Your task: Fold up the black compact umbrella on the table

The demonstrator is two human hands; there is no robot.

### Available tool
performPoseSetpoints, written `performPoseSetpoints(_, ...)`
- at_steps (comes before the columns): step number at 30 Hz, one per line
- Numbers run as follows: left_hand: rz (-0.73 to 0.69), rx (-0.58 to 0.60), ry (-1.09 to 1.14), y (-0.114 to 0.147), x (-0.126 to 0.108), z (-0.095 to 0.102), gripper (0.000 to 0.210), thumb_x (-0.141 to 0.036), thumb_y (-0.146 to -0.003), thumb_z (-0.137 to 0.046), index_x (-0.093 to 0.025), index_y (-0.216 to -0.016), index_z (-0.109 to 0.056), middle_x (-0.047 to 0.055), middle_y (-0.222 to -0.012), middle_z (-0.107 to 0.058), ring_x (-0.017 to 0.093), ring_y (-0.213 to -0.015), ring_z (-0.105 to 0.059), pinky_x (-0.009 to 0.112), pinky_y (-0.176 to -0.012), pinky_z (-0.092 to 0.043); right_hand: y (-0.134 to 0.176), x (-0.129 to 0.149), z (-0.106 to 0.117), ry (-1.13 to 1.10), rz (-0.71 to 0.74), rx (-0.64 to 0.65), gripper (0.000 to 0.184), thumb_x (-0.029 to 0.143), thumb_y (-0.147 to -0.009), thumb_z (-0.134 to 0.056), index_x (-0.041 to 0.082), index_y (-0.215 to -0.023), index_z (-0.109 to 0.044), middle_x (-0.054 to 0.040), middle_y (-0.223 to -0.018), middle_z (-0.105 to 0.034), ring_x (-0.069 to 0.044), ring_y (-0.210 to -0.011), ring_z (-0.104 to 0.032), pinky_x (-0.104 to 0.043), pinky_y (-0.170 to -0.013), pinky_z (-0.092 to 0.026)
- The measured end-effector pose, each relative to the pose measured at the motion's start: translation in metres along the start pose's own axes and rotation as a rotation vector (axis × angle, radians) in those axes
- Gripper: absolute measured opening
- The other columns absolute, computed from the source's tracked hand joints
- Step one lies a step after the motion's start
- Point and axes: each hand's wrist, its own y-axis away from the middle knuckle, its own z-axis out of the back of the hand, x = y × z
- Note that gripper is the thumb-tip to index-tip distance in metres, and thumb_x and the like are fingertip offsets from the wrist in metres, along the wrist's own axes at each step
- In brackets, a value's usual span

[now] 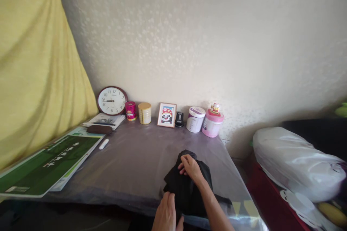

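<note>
A bundle of thin black fabric (203,173) lies loosely folded near the front right of the table, with a pointed fold at its left and a narrow end trailing right. My right hand (189,168) is on its upper part, fingers curled into the cloth. At the bundle's near left edge is my left hand (165,211), its fingers close together and the thumb apart, with black cloth between them. Both hands and the right forearm cover part of the fabric, and I cannot tell what kind of item it is.
Along the wall stand a round clock (112,101), a pink tin (131,111), a yellow canister (144,113), a panda picture frame (166,115) and two tubs (195,119). Green boards (54,162) lie left beside a white marker-like stick (104,144). A white bag (295,158) sits right.
</note>
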Motion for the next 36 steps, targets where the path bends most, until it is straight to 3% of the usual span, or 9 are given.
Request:
performPoseSetpoints(4, -0.026, -0.116, 0.013, -0.013, -0.018, 0.017, 0.03, -0.017, -0.069, -0.051, -0.02, -0.099, -0.053, 0.009, -0.107, -0.056, 0.021, -0.095, -0.058, 0.033, -0.081, -0.05, 0.007, 0.01, 0.001, 0.056, 0.062, 0.073, 0.025, 0.035, -0.085, -0.036, 0.018, -0.078, -0.054, -0.0031, -0.078, -0.071, -0.009, -0.051, -0.061, -0.017, -0.043, -0.04)
performPoseSetpoints(6, -0.134, -0.131, 0.005, -0.022, -0.025, 0.022, 0.04, -0.023, -0.071, -0.054, -0.021, -0.11, -0.05, 0.01, -0.122, -0.051, 0.024, -0.109, -0.052, 0.036, -0.089, -0.047, 0.01, 0.012, 0.002, 0.097, 0.086, 0.09, 0.025, 0.033, -0.084, -0.038, 0.018, -0.074, -0.055, -0.0029, -0.079, -0.071, -0.008, -0.052, -0.06, -0.016, -0.044, -0.039)
performPoseSetpoints(9, -0.158, -0.032, 0.002, -0.03, -0.028, 0.027, 0.052, -0.031, -0.073, -0.055, -0.02, -0.123, -0.044, 0.012, -0.133, -0.043, 0.028, -0.12, -0.043, 0.04, -0.096, -0.042, 0.013, 0.013, 0.004, 0.114, 0.115, 0.115, 0.026, 0.032, -0.084, -0.038, 0.018, -0.074, -0.057, -0.0031, -0.078, -0.071, -0.009, -0.055, -0.06, -0.017, -0.047, -0.039)
performPoseSetpoints(13, 0.017, 0.183, 0.097, -0.032, -0.031, 0.039, 0.032, -0.027, -0.078, -0.046, -0.021, -0.108, -0.055, 0.009, -0.117, -0.055, 0.023, -0.109, -0.052, 0.034, -0.093, -0.043, 0.015, 0.012, 0.006, 0.11, 0.156, 0.12, 0.028, 0.033, -0.084, -0.038, 0.018, -0.078, -0.06, -0.0021, -0.077, -0.072, -0.009, -0.057, -0.061, -0.018, -0.05, -0.04)
performPoseSetpoints(16, 0.079, 0.207, 0.142, -0.034, -0.035, 0.046, 0.03, -0.025, -0.08, -0.042, -0.021, -0.105, -0.056, 0.009, -0.115, -0.055, 0.023, -0.107, -0.052, 0.035, -0.093, -0.043, 0.016, 0.012, 0.006, 0.13, 0.194, 0.121, 0.028, 0.033, -0.085, -0.038, 0.019, -0.077, -0.061, -0.001, -0.075, -0.072, -0.009, -0.056, -0.06, -0.019, -0.054, -0.042)
performPoseSetpoints(20, 0.093, 0.28, 0.163, -0.039, -0.036, 0.035, 0.067, -0.028, -0.074, -0.052, -0.019, -0.136, -0.03, 0.011, -0.146, -0.025, 0.03, -0.132, -0.026, 0.043, -0.107, -0.03, 0.025, 0.012, 0.008, 0.171, 0.281, 0.133, 0.031, 0.034, -0.088, -0.037, 0.02, -0.08, -0.063, -0.0001, -0.075, -0.071, -0.011, -0.059, -0.06, -0.021, -0.061, -0.043)
performPoseSetpoints(23, 0.119, 0.348, 0.167, -0.039, -0.036, 0.019, 0.074, -0.025, -0.073, -0.051, -0.018, -0.139, -0.02, 0.01, -0.149, -0.014, 0.03, -0.135, -0.017, 0.043, -0.108, -0.027, 0.04, 0.012, 0.009, 0.26, 0.422, 0.085, 0.031, 0.035, -0.09, -0.036, 0.023, -0.087, -0.065, 0.0006, -0.078, -0.07, -0.013, -0.072, -0.061, -0.022, -0.069, -0.043)
performPoseSetpoints(29, 0.199, 0.326, 0.052, -0.034, -0.04, 0.001, 0.08, -0.008, -0.067, -0.051, -0.013, -0.139, -0.018, 0.016, -0.147, -0.017, 0.029, -0.134, -0.02, 0.041, -0.108, -0.027, 0.054, 0.005, 0.009, 0.44, 0.656, 0.017, 0.033, 0.032, -0.092, -0.036, 0.024, -0.089, -0.068, -0.0014, -0.099, -0.069, -0.016, -0.092, -0.055, -0.031, -0.089, -0.037)
performPoseSetpoints(36, 0.27, 0.367, 0.026, -0.037, -0.046, 0.006, 0.083, -0.006, -0.066, -0.049, -0.016, -0.14, -0.013, 0.016, -0.146, -0.022, 0.029, -0.132, -0.028, 0.04, -0.106, -0.028, 0.001, -0.012, 0.018, 0.513, 0.551, -0.04, 0.033, 0.028, -0.092, -0.036, 0.027, -0.089, -0.069, 0.0006, -0.105, -0.068, -0.019, -0.12, -0.043, -0.044, -0.107, -0.015)
